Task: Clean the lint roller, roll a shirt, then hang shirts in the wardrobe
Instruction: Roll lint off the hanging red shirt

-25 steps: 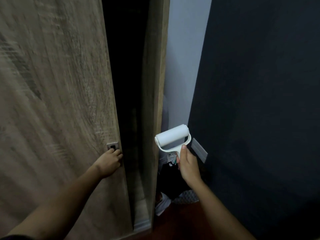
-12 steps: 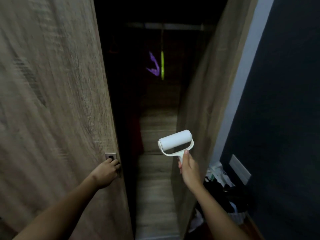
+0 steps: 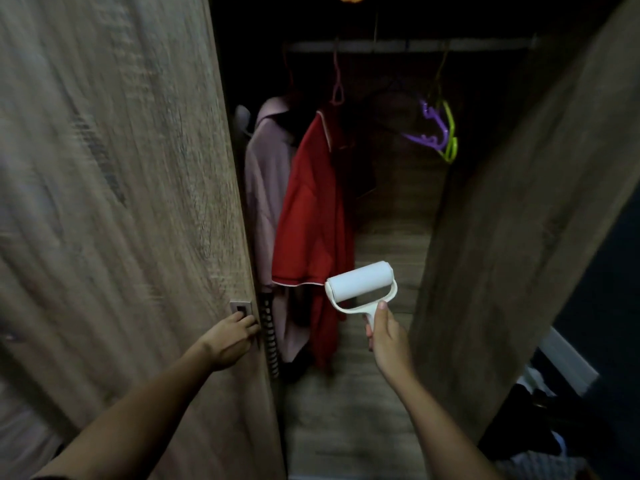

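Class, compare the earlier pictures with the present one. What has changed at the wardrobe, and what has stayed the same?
The wardrobe door has slid left, drawn by the left hand, widening the gap; a red shirt, a pink shirt and empty hangers now show. Unchanged: the left hand grips the door near its handle, the right hand holds the lint roller upright.

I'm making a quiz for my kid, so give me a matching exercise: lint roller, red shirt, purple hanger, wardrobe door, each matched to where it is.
1 lint roller
2 red shirt
3 purple hanger
4 wardrobe door

A gripped by the left hand
B hanging beside the pink shirt
C held in the right hand
D bare on the rail

Pairs: 1-C, 2-B, 3-D, 4-A
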